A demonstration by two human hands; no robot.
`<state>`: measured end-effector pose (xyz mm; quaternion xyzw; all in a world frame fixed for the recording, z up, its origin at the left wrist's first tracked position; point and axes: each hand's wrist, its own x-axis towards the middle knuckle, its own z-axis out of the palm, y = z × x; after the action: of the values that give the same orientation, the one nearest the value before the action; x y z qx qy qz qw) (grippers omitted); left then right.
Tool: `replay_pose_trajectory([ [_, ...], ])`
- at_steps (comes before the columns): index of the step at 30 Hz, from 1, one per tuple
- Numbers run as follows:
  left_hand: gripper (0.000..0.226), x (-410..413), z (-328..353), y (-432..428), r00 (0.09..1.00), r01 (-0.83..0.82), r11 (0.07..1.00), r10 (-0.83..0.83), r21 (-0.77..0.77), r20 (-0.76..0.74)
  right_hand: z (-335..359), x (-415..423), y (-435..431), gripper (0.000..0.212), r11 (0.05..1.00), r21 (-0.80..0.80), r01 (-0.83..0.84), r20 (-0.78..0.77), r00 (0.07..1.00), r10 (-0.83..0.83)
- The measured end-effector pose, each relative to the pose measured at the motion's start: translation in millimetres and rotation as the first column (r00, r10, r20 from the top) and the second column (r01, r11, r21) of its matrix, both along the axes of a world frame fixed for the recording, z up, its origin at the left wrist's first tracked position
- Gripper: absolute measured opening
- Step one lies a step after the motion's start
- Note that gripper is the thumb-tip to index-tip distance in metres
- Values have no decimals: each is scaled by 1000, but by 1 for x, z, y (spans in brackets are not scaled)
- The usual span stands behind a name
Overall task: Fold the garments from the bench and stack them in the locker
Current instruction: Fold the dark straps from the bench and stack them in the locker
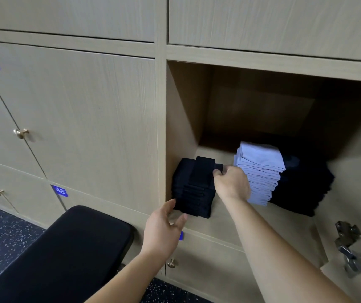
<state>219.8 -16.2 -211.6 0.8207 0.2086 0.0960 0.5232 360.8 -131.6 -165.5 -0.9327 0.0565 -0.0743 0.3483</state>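
Head view: inside the open locker (181,119), a dark stack (193,193) is seen at the front left of the shelf; the top folded garment (203,169) on it is pinched at its right edge by the right hand (232,184), whose fingers are curled onto the cloth; the left hand (162,230) is held wide with its fingers spread and relaxed; its fingertips touch the lower front corner of the same stack, and nothing is gripped by it.

The stack is judged to be tall for its footprint and is set close to the shelf's front edge; if the top piece is tugged sideways, the upper layers could be dragged with it and the pile made to lean or slide forward. Because only one edge is held, a fold could be pulled open. The upper layers are hardly restrained by the left hand, which is placed only at the base.

A light blue stack (260,171) stands just beside the right hand and could be nudged out of line by the wrist; a second dark pile (304,189) lies beyond it, partly hidden in shadow. A door hinge (350,248) is seen at the right, well apart from both arms; the padded bench (66,248) stands below at the left, near the left forearm. No obstruction is seen between the hands and the stack.
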Motion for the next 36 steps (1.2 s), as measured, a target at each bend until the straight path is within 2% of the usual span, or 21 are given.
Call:
replay_pose_trajectory([
  [2, 60, -1, -1, -2, 1000, 15, 1000, -15, -4, -5, -5, -5, -4, 21, 989, 105, -101, -21, 994, 104],
  [4, 63, 0, -2, -4, 999, 28, 999, -28, -22, -23, -10, -12, -5, 25, 934, 298, -196, -42, 975, 217],
  [7, 70, 2, -3, -9, 996, 66, 997, -67, -37, -49, -12, -25, 0, 51, 803, 566, -188, -129, 941, 312],
  [10, 77, 5, -6, -12, 992, 100, 993, -104, -57, -67, -15, -25, 7, 64, 764, 622, -168, -191, 914, 357],
  [14, 79, 8, -11, -11, 988, 112, 991, -119, -70, -101, -19, -18, 12, 64, 771, 618, -155, -190, 922, 337],
  [20, 77, 10, -19, -12, 984, 93, 988, -110, -122, -140, -19, -20, 5, 61, 821, 531, -211, -132, 936, 326],
  [22, 77, 11, -21, -15, 983, 79, 983, -104, -165, -149, -14, -23, -3, 66, 856, 457, -243, -79, 947, 311],
  [24, 79, 12, -22, -20, 987, 60, 976, -90, -211, -136, -8, -25, -11, 69, 910, 288, -297, 8, 951, 308],
  [26, 80, 13, -22, -25, 989, 40, 963, -76, -265, -127, -1, -27, -15, 64, 926, 50, -374, 107, 924, 367],
  [28, 80, 16, -21, -32, 991, 26, 946, -66, -322, -114, 3, -26, -15, 57, 864, -181, -470, 97, 866, 491],
  [30, 79, 19, -20, -39, 993, -1, 932, -41, -362, -109, 5, -21, -11, 54, 784, -307, -540, -4, 824, 567],
  [33, 77, 23, -19, -43, 993, -12, 924, -34, -381, -112, 4, -14, -4, 53, 735, -320, -597, -137, 797, 588],
  [36, 79, 27, -21, -41, 996, -16, 919, -22, -393, -90, -1, -9, 5, 50, 718, -330, -613, -172, 787, 593],
])
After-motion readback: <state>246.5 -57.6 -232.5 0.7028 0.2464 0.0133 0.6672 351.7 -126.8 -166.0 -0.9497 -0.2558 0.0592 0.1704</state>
